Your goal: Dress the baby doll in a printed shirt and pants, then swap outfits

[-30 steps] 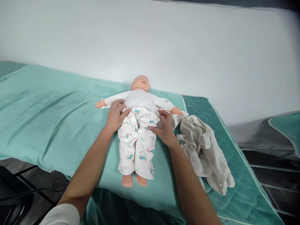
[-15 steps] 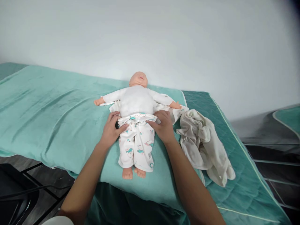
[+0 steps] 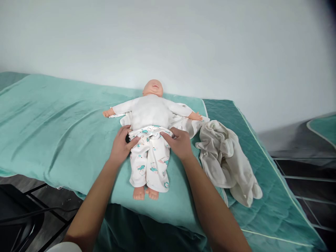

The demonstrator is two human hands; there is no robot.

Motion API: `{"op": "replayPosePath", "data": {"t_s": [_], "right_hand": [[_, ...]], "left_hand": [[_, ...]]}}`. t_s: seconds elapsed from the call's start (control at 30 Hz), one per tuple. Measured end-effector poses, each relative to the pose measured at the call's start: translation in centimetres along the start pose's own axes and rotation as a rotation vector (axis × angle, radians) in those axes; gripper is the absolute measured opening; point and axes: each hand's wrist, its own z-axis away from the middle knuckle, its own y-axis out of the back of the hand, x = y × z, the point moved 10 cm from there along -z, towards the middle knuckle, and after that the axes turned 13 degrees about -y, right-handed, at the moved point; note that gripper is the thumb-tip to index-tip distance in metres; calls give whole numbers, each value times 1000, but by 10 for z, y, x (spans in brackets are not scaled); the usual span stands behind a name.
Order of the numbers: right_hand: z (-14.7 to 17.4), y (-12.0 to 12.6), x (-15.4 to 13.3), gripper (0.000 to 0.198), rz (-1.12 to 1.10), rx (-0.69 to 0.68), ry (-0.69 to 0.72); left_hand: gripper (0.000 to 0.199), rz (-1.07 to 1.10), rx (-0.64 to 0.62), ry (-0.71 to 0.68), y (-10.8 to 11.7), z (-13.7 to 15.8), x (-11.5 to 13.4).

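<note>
A baby doll [image 3: 151,110] lies on its back with its arms spread and its feet toward me. Its torso and arms are white. Printed white pants [image 3: 153,168] cover its legs, and the bare feet stick out below the cuffs. At the left side of the waistband my left hand [image 3: 123,143] pinches the cloth between thumb and fingers. Across from it, my right hand [image 3: 178,140] grips the waistband's right side, with its thumb on the front. A printed white garment [image 3: 187,124] lies spread under the doll's back and arms.
A crumpled off-white garment [image 3: 225,157] lies to the right of the doll. Light green cloth [image 3: 73,133] covers the bed, over a darker quilted cover [image 3: 273,196]. A white wall [image 3: 168,42] stands behind. A black chair [image 3: 18,213] is at lower left.
The whole scene has shifted slightly left in view. My right hand has moved a little inward along the waistband, whose edge looks more bunched there. Both hands keep their hold.
</note>
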Motion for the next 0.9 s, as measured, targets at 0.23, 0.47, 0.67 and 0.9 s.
{"op": "replayPosePath", "data": {"t_s": [0.23,0.47,0.67,0.9], "right_hand": [[0,-17,12,45,-174,-262,-160],[5,-22,17,43,-65,-490,-117],[11,-33,18,70,-109,-599,-123],[-1,-27,18,73,-281,-411,-91]], "left_hand": [[26,-92,16,11,3,0,2],[34,-123,-53,125,-1,3,-5],[32,53,-53,158,-7,-1,-5],[31,122,27,111,-9,-23,-4]]}}
